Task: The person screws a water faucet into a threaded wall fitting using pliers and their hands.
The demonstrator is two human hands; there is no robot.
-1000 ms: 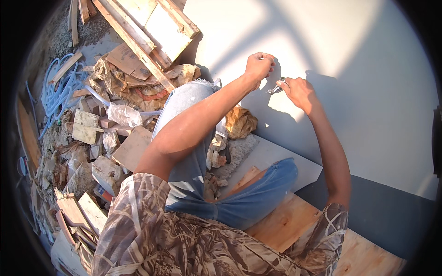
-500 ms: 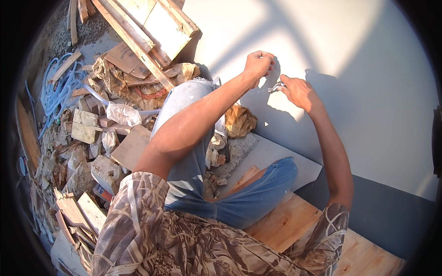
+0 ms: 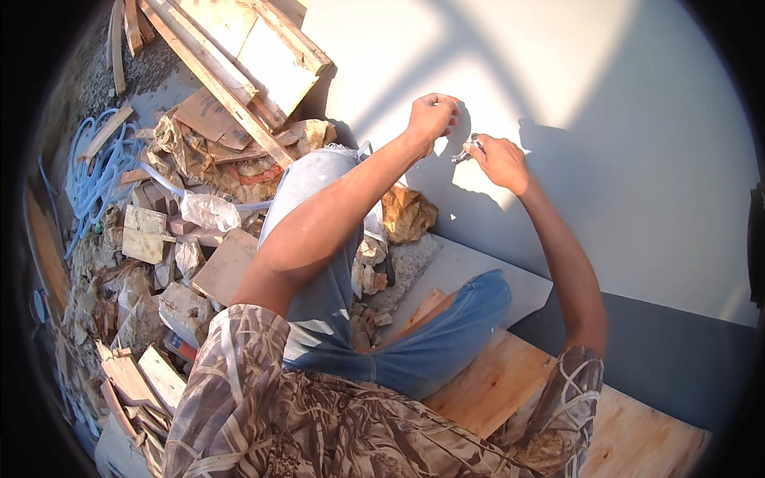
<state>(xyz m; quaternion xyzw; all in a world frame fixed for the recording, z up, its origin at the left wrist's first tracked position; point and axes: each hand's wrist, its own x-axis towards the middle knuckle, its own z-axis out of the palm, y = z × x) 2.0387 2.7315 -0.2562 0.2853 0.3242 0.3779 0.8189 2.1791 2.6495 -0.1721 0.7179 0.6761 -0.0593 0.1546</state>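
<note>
My left hand is raised in front of the pale wall, its fingers curled together. Whatever it may hold is too small or hidden to make out. Close to its right, my right hand grips a small shiny metal fitting that looks like a little tap. One end of the fitting points left, below my left hand. The two hands are apart, and their shadows fall on the pale wall.
Rubble with broken tiles lies to the left, beside a coiled blue hose and a crumpled brown paper bag. Wooden boards lean at the upper left. Plywood lies under my bent leg.
Both hands have shifted slightly left and down in the picture, along with the whole view. The metal fitting looks turned a little in my right hand.
</note>
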